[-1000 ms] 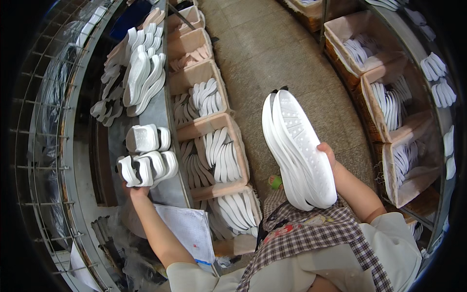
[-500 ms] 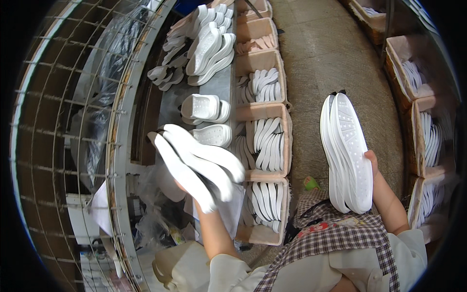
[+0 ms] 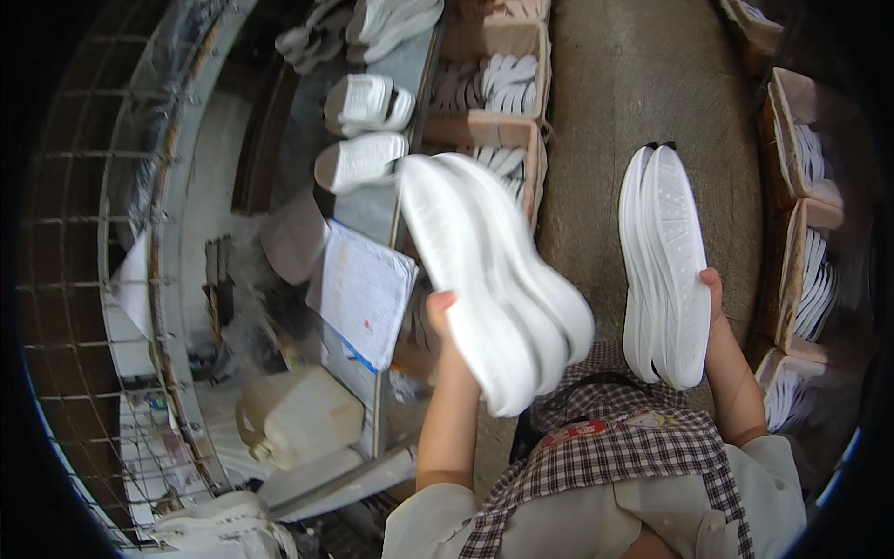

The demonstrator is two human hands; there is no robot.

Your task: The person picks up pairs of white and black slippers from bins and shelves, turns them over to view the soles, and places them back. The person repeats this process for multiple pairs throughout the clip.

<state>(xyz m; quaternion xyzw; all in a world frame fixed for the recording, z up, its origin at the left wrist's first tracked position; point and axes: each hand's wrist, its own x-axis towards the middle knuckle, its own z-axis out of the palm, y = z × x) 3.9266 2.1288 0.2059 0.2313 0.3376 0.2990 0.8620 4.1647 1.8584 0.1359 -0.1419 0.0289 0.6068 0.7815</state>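
My left hand (image 3: 441,313) grips a small stack of white shoe soles (image 3: 466,270), slightly smeared by motion, in front of my body. The thumb side shows at their edge, while the other fingers are hidden behind. Upright on my right, another bundle of white shoe soles (image 3: 682,279) is held by my right hand (image 3: 713,296), its thumb along the outer edge. The dotted face of the outermost sole points up toward me. The two bundles are apart.
More white soles (image 3: 372,102) lie on a grey metal bench (image 3: 377,210) at left, with written papers (image 3: 368,293) nearer. Lined baskets (image 3: 531,140) of soles stand beside it; others (image 3: 803,270) line the right side. A plastic jug (image 3: 307,415) and wire mesh (image 3: 84,279) are at left.
My left hand has swung its soles rightward, from over the bench to before my body, turning them more upright. My right hand keeps its bundle nearly in place. The view has shifted toward the near papers.
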